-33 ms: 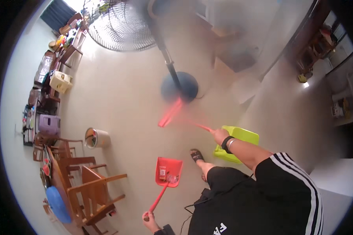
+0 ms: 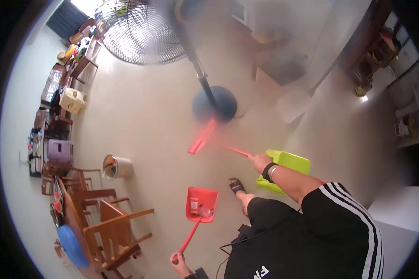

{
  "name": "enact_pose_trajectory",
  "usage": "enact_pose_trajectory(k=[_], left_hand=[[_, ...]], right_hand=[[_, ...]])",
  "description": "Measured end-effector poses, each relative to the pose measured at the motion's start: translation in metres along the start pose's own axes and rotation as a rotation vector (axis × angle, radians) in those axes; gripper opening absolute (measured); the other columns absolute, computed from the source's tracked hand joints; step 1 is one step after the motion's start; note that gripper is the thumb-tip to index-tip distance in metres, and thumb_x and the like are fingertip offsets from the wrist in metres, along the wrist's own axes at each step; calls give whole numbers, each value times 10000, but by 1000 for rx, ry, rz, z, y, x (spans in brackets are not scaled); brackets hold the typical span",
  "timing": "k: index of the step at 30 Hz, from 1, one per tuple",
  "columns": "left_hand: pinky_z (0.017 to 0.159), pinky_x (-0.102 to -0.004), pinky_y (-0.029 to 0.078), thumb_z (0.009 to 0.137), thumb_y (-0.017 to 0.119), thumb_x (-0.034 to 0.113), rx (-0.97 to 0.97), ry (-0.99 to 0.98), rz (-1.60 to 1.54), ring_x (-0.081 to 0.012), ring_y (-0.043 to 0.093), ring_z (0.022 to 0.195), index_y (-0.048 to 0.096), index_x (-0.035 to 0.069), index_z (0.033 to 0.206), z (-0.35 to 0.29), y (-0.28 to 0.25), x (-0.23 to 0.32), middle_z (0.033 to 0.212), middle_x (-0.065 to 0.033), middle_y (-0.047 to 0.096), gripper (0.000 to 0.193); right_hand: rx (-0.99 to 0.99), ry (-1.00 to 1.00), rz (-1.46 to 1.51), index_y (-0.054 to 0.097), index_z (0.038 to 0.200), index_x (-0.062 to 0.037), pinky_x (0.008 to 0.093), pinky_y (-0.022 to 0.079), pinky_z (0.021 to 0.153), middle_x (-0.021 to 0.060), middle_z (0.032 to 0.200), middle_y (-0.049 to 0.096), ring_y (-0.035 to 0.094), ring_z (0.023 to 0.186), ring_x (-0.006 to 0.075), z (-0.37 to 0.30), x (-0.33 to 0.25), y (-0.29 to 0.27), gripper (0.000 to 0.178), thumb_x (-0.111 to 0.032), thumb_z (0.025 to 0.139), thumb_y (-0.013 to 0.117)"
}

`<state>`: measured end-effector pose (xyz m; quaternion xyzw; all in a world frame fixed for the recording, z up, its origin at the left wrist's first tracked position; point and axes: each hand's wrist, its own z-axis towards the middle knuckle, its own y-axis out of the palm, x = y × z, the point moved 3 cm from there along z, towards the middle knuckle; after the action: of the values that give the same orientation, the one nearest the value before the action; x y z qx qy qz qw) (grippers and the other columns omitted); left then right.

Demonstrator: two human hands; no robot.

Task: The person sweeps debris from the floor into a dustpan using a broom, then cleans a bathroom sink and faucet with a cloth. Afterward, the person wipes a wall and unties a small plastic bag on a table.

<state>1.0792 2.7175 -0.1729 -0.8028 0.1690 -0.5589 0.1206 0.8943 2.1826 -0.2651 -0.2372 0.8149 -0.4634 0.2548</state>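
My left grip (image 2: 180, 265) is clasping the red dustpan (image 2: 206, 194), my right grip (image 2: 260, 163) the red broom (image 2: 202, 136); little is shifting, litter (image 2: 205, 212) is staying inside.

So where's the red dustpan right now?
In the head view, the red dustpan is low, just left of centre, held in the left hand, between the nearest wooden chair and the sandalled foot.

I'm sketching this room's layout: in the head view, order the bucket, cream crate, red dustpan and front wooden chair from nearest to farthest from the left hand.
1. Red dustpan: its handle is in the left hand.
2. Front wooden chair: to the left.
3. Bucket: farther up, left.
4. Cream crate: upper left, by the furniture.
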Motion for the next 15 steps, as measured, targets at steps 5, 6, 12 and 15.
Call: enact_pose_trajectory(k=[5,6,12,15], left_hand=[[561,-215,458,874,617,144,-55,-6,58,-121,584,666,548,36,961,60,5,53,777,-59,608,155],[561,-217,457,874,616,142,-41,-29,54,-120,583,666,548,37,962,66,7,61,773,-56,607,153],[569,-226,458,880,610,139,-107,-7,70,-117,564,654,556,39,936,104,34,95,758,-39,588,127],[579,-225,459,880,612,141,-132,-5,140,-113,553,653,558,40,929,126,48,100,754,-35,579,125]], right_hand=[[-42,27,-9,610,1009,-107,456,529,665,132,846,657,655,821,305,53,-35,18,257,-228,938,395],[-62,25,25,617,999,-109,459,527,668,136,845,659,654,816,307,54,-34,21,273,-240,944,383],[-128,84,69,584,1050,-150,475,511,615,159,769,638,645,741,329,-23,15,13,251,-225,929,377],[-112,148,19,565,1103,-169,470,509,588,162,753,623,641,718,335,-72,35,-4,259,-187,911,393]])
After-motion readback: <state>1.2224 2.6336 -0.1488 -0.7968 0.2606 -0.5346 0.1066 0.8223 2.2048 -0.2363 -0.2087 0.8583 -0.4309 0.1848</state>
